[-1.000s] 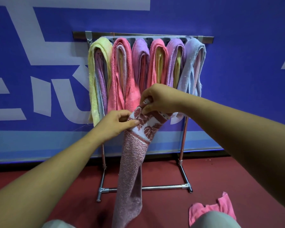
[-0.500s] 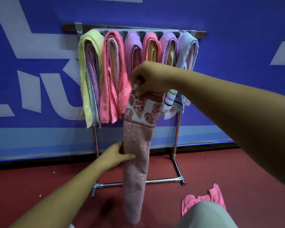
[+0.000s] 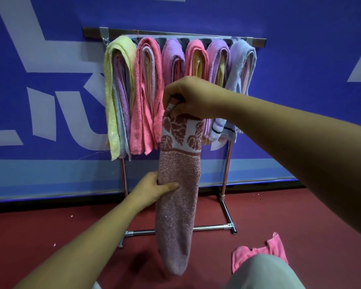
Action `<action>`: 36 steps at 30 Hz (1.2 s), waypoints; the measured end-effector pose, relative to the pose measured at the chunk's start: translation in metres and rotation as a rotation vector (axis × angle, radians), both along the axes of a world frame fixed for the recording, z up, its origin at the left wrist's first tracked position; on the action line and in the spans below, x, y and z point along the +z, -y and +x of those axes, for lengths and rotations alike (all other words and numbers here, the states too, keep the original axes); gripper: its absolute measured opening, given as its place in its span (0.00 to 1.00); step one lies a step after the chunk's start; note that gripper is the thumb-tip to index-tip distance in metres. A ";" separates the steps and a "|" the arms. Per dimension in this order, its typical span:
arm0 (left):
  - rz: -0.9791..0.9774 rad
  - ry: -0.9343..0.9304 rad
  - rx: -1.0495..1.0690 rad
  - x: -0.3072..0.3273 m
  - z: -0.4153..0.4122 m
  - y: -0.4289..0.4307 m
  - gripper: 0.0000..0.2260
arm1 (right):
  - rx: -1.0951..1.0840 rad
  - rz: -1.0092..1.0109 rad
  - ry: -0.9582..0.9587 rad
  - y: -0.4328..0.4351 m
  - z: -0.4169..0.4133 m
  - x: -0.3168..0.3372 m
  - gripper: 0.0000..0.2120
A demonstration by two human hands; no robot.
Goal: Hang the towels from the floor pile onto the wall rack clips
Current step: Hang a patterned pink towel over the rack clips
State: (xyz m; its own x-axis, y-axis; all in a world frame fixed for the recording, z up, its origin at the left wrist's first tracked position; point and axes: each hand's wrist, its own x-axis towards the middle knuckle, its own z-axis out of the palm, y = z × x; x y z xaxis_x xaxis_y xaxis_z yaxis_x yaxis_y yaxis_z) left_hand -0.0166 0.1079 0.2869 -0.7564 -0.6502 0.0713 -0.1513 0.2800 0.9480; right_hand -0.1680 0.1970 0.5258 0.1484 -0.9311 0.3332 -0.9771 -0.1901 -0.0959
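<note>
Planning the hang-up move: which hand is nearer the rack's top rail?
Right. The right hand grips the top of the patterned towel below the top rail, in front of the hung towels; the left hand holds its middle, far lower.

Nubby terry-cloth towel (image 3: 178, 197), shiny metal rack (image 3: 227, 163), matt red floor (image 3: 300, 215)

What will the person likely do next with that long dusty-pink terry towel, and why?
Probably raise the dusty-pink terry towel toward the metal rack's top bar. The right hand pinches its flower-patterned end in front of the colourful hung towels, the left hand grips its middle, and it hangs straight, not yet on the rack.
</note>
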 end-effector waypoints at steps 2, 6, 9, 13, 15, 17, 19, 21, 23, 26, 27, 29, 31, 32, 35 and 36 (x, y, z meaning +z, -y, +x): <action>-0.001 0.074 -0.009 -0.011 0.008 0.002 0.12 | -0.032 -0.129 0.028 0.002 -0.007 0.000 0.09; 0.110 0.031 -0.005 -0.029 0.029 0.014 0.33 | -0.233 -0.263 0.055 0.006 -0.031 -0.005 0.06; 0.186 -0.045 -0.009 -0.020 0.036 0.025 0.33 | -0.432 -0.133 -0.018 0.005 -0.049 -0.019 0.04; 0.224 -0.082 -0.114 0.018 0.034 0.030 0.24 | -0.634 0.110 -0.133 -0.001 -0.054 -0.053 0.04; 0.258 -0.078 -0.221 0.041 0.030 0.029 0.21 | -0.634 0.173 -0.156 0.000 -0.052 -0.070 0.09; 0.228 -0.081 -0.287 0.062 0.025 0.025 0.13 | -0.406 0.252 0.110 0.004 -0.047 -0.080 0.13; 0.220 -0.078 -0.325 0.081 0.021 0.020 0.10 | -0.125 0.438 0.685 0.000 -0.032 -0.086 0.14; 0.210 -0.060 -0.362 0.093 0.018 0.018 0.10 | -0.007 0.544 0.918 0.001 -0.024 -0.095 0.14; 0.187 -0.043 -0.394 0.100 0.018 0.019 0.12 | 0.026 0.582 0.892 0.005 -0.022 -0.103 0.15; 0.194 -0.008 -0.408 0.098 0.020 0.023 0.17 | 0.063 0.579 0.840 0.003 -0.021 -0.103 0.10; 0.192 0.005 -0.401 0.097 0.021 0.024 0.17 | 0.073 0.563 0.841 0.002 -0.020 -0.100 0.07; 0.175 0.028 -0.399 0.093 0.025 0.026 0.10 | 0.093 0.532 0.928 0.000 -0.020 -0.096 0.08; 0.187 0.060 -0.400 0.087 0.032 0.030 0.05 | 0.067 0.476 1.110 0.000 -0.025 -0.092 0.10; 0.188 0.080 -0.393 0.083 0.036 0.033 0.12 | 0.037 0.439 1.180 -0.001 -0.029 -0.091 0.10; 0.190 0.091 -0.364 0.078 0.044 0.038 0.20 | -0.050 0.375 1.143 -0.008 -0.044 -0.091 0.13; 0.217 0.064 -0.351 0.079 0.044 0.038 0.18 | -0.070 0.376 1.079 -0.010 -0.049 -0.092 0.13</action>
State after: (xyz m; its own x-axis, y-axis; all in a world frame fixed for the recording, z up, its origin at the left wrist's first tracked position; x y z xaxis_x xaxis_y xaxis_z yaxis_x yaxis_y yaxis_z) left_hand 0.0277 0.0696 0.3655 -0.9331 -0.3473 -0.0936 -0.1431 0.1195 0.9825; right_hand -0.2174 0.2075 0.4341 -0.1017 -0.9937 -0.0461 -0.3585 0.0799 -0.9301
